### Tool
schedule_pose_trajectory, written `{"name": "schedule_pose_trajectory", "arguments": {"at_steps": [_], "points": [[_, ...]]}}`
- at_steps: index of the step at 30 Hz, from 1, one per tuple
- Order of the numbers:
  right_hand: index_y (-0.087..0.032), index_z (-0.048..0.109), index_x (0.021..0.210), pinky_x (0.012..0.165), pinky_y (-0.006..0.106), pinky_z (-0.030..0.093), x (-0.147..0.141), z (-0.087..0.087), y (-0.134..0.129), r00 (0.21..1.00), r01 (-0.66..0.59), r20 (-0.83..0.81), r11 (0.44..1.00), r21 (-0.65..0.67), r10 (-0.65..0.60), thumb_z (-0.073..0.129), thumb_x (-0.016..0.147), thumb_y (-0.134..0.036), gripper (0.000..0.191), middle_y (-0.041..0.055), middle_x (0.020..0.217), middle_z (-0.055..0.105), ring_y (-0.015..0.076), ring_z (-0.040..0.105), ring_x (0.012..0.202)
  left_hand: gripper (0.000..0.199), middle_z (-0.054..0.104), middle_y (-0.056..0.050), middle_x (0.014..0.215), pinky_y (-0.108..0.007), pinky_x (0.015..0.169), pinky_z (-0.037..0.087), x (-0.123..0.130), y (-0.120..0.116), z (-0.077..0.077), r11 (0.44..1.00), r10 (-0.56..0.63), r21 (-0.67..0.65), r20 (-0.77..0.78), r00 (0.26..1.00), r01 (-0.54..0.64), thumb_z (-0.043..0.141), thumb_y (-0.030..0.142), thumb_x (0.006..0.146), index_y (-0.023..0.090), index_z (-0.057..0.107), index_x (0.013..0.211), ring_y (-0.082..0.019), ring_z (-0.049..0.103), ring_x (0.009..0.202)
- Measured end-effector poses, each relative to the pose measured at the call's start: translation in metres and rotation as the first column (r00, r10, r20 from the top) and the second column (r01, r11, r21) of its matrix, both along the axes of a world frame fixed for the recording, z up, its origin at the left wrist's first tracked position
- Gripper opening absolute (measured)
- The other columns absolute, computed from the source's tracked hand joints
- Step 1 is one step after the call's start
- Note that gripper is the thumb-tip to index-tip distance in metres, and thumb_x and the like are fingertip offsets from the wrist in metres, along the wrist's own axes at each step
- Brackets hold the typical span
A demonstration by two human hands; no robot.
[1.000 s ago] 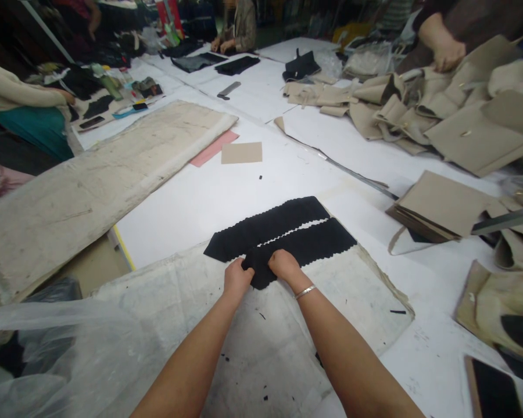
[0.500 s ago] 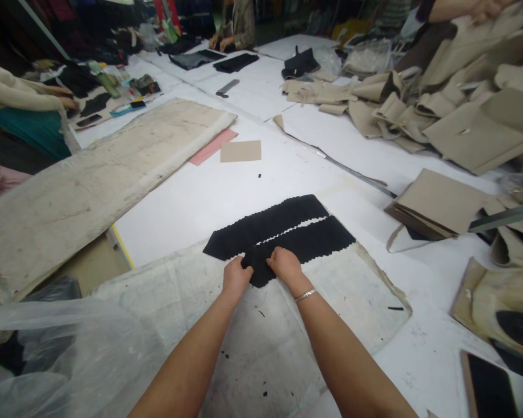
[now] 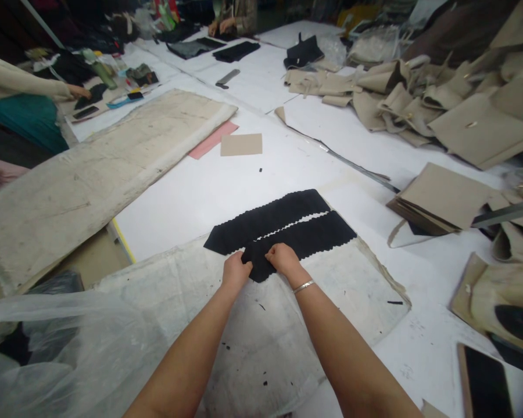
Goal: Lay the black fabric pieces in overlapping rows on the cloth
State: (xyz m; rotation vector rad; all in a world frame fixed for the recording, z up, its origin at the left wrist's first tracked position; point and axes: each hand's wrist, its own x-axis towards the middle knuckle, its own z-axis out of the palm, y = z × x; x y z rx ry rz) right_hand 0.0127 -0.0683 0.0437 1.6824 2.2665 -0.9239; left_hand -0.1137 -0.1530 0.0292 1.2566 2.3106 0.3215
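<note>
Two black strips with zigzag edges lie side by side on a worn, pale sheet (image 3: 265, 342). The farther black strip (image 3: 270, 219) has a pointed left end. On the nearer black strip (image 3: 318, 237), my left hand (image 3: 237, 270) pinches the left end, fingers pressed together at its edge. My right hand (image 3: 282, 258), with a silver bracelet at the wrist, is closed on the same strip a little to the right. The fingertips of both hands are partly hidden against the black material.
A long padded board (image 3: 113, 157) spans the left. Beige pieces (image 3: 483, 116) heap at the right, near a beige stack (image 3: 444, 191). Clear plastic (image 3: 91, 348) lies lower left, a dark phone-like slab (image 3: 488, 383) lower right. Other people's hands (image 3: 79, 92) work farther back.
The nearer strip's left end lies flatter, its tip now pointing down between my hands, which have barely moved. The view has shifted slightly. At the far left, a person's hand has reached rightward.
</note>
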Motion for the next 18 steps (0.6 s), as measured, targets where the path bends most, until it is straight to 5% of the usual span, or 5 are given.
{"name": "schedule_pose_trajectory", "arguments": {"at_steps": [18], "points": [[-0.016, 0.069, 0.08, 0.069, 0.024, 0.044, -0.0042, -0.0016, -0.0023, 0.999, 0.001, 0.046, 1.0, 0.026, -0.002, 0.052, 0.072, -0.022, 0.02, 0.0101, 0.084, 0.069, 0.0205, 0.063, 0.083, 0.03, 0.066, -0.01, 0.094, -0.027, 0.077, 0.043, -0.0056, -0.0024, 0.0032, 0.999, 0.032, 0.014, 0.047, 0.998, -0.032, 0.058, 0.026, 0.07, 0.014, 0.063, 0.098, -0.022, 0.06, 0.089]]}}
